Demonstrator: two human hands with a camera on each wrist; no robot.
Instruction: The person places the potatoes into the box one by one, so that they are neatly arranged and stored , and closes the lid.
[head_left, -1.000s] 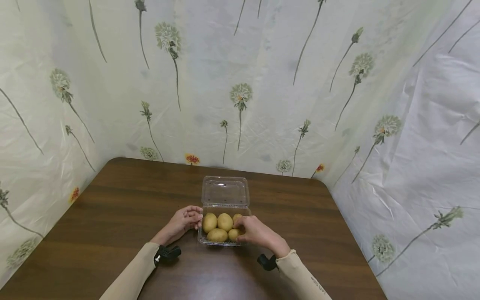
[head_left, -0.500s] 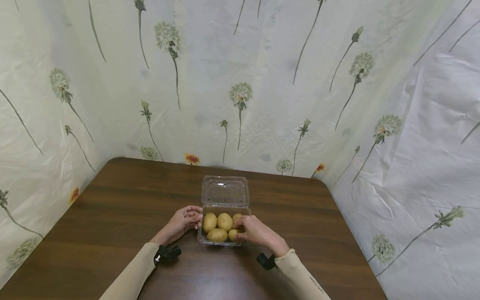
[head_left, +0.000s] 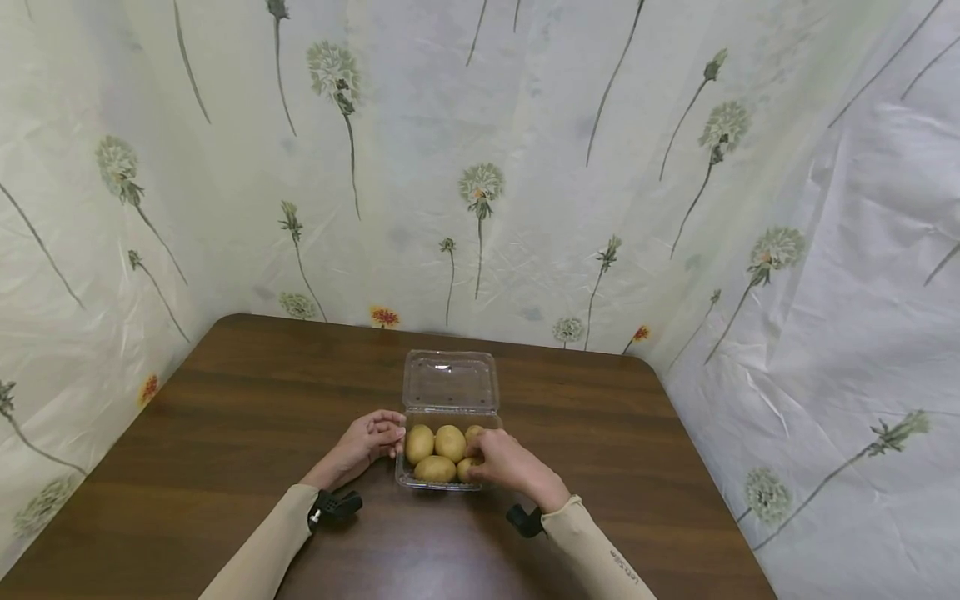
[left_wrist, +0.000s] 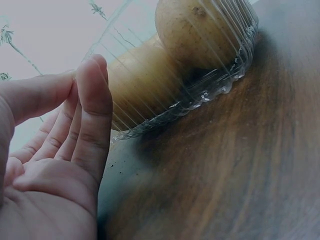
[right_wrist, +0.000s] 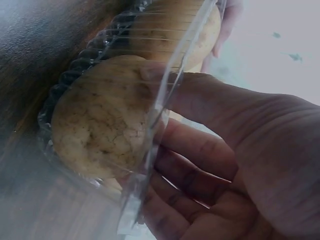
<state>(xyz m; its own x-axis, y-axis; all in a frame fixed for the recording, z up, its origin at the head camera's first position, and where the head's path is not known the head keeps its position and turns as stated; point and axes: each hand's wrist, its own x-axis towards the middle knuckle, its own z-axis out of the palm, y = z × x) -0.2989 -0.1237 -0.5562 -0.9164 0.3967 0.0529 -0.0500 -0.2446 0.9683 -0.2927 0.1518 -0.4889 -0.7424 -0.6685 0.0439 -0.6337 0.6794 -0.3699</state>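
Observation:
A clear plastic clamshell container (head_left: 450, 382) stands on the table with its lid tipped back, holding several yellow-brown potatoes (head_left: 435, 469). At its left side, my left hand (head_left: 365, 443) pinches the rim between thumb and fingers; the left wrist view shows potatoes (left_wrist: 142, 82) behind the ribbed wall. My right hand (head_left: 512, 463) reaches over the right rim and grips the front right potato (right_wrist: 97, 120). In the right wrist view the thumb lies on that potato inside the wall, while other fingers are partly hidden. Part of the back right potato (head_left: 472, 433) is covered by this hand.
The dark brown wooden table (head_left: 315, 375) extends around the container on all sides. Behind it and at both sides hangs a pale curtain (head_left: 420, 125) printed with dandelions. Black camera mounts (head_left: 335, 507) sit on both wrists.
The right wrist and forearm have shifted slightly left, with the fingers still at the front right potato. The left hand and the container stay in place.

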